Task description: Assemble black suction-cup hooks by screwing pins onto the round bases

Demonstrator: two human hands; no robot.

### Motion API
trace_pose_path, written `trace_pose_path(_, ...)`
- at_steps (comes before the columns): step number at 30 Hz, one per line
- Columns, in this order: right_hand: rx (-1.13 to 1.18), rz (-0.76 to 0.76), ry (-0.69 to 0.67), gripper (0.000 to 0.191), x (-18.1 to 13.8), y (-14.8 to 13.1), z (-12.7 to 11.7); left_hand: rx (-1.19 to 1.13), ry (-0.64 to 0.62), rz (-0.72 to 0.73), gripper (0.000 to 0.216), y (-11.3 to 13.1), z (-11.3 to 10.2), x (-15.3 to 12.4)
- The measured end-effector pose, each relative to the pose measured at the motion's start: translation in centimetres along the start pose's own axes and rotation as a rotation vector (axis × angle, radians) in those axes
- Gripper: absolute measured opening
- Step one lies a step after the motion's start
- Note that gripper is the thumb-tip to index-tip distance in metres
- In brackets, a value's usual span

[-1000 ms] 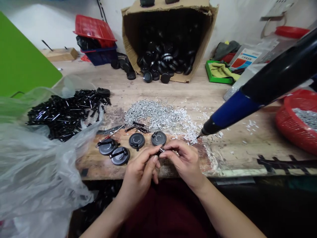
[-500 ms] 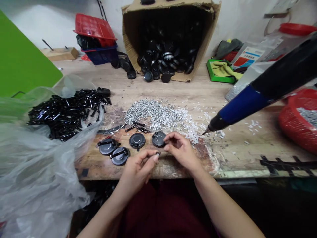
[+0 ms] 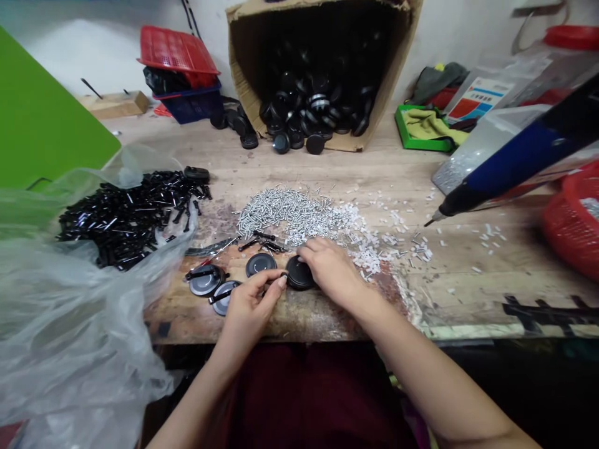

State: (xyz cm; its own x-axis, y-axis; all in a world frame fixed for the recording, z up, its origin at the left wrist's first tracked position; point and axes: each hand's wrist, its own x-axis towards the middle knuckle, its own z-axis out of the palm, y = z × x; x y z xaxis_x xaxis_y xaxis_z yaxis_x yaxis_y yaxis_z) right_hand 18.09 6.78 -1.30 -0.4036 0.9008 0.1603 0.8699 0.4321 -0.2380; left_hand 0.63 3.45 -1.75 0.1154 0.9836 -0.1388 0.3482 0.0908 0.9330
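My left hand (image 3: 253,302) is closed, thumb and forefinger pinching a small dark part (image 3: 284,276) at the left edge of a black round disc (image 3: 298,274). On the disc's right and far side lies my right hand (image 3: 330,271), its fingers curled over the rim and the fingertips partly hidden. Left of it, another round disc (image 3: 260,264) is partly covered by my left hand. Two more discs, one (image 3: 204,280) farther left and one (image 3: 223,295) beside my left wrist, each carry a black bar across the top.
Behind my hands lie a heap of metal pins (image 3: 281,209), small white pieces (image 3: 369,249) and several black bars (image 3: 262,242). A blue power screwdriver (image 3: 496,165) hangs at right. Plastic film (image 3: 107,337) with black parts (image 3: 131,212) covers the left; a cardboard box (image 3: 243,68) of black discs stands behind.
My right hand has moved over the disc's far rim, and my left hand has brought the small part leftward to its edge. The white mark on that disc no longer shows. The screwdriver appears farther right.
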Motion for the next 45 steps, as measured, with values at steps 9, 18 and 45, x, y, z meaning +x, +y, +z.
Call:
trace_pose_path(9, 0.438, 0.266, 0.104, 0.014, -6.0, -0.4, 0.9, 0.273, -0.087, 0.325, 0.021, 0.0, 1.2, -0.1)
trace_pose_path(18, 0.754, 0.278, 0.275, 0.022, -7.1, 0.5, 3.0, 0.699, -0.173, 0.509, 0.026, 0.1, 3.5, -0.3)
trace_pose_path(45, 0.887, 0.248, 0.345, 0.016, -6.9, 0.9, 3.8, 0.828, -0.324, 0.622, 0.019, 0.4, 2.4, 1.5)
